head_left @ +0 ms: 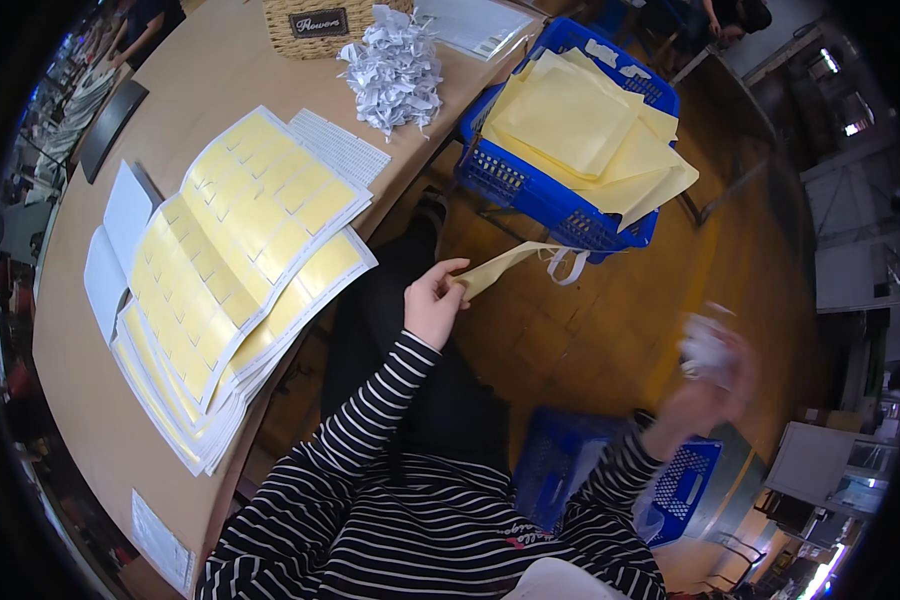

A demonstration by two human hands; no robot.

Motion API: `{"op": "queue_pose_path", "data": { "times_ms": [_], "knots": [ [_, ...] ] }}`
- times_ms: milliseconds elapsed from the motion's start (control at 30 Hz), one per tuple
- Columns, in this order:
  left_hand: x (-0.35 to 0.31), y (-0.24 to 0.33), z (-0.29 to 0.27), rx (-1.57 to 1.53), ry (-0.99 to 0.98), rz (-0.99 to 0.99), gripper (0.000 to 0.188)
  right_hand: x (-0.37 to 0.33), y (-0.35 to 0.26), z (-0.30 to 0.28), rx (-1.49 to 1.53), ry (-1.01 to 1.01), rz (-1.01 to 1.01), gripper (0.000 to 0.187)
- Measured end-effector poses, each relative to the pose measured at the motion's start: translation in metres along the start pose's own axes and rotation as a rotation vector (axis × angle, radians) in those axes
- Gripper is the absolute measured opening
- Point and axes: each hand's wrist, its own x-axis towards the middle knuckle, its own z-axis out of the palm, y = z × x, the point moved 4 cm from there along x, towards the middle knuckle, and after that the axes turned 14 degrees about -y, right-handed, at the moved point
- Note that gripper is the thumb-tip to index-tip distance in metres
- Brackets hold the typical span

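Note:
Between its thumb and fingers, my left hand point(433, 308) pinches a thin yellow sheet point(498, 268), seen nearly edge-on. A white paper strip point(570, 268) curls from the sheet's far end. Out to the right, my right hand point(705, 400) is smeared by motion and has a bunch of white paper scraps point(705, 345) in its fingers. Just beyond the left hand, a blue basket point(485, 168) carries a pile of yellow sheets point(570, 115). On the table lies a stack of white-bordered yellow sheets point(240, 215) with small cut lines across them.
The brown table point(90, 270) spans the left side. A heap of white paper shreds point(395, 75) sits at its far edge, by a woven basket point(310, 35). Another blue basket point(685, 490) stands low beside my right forearm. Other people are in the background.

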Motion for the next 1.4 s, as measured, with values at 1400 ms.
{"op": "queue_pose_path", "data": {
  "times_ms": [1400],
  "knots": [
    [-0.102, 0.034, -0.06, 0.368, -0.282, -0.196, 0.019, -0.079, -0.06, 0.244, 0.485, -1.216, -0.029, 0.039]
  ]
}}
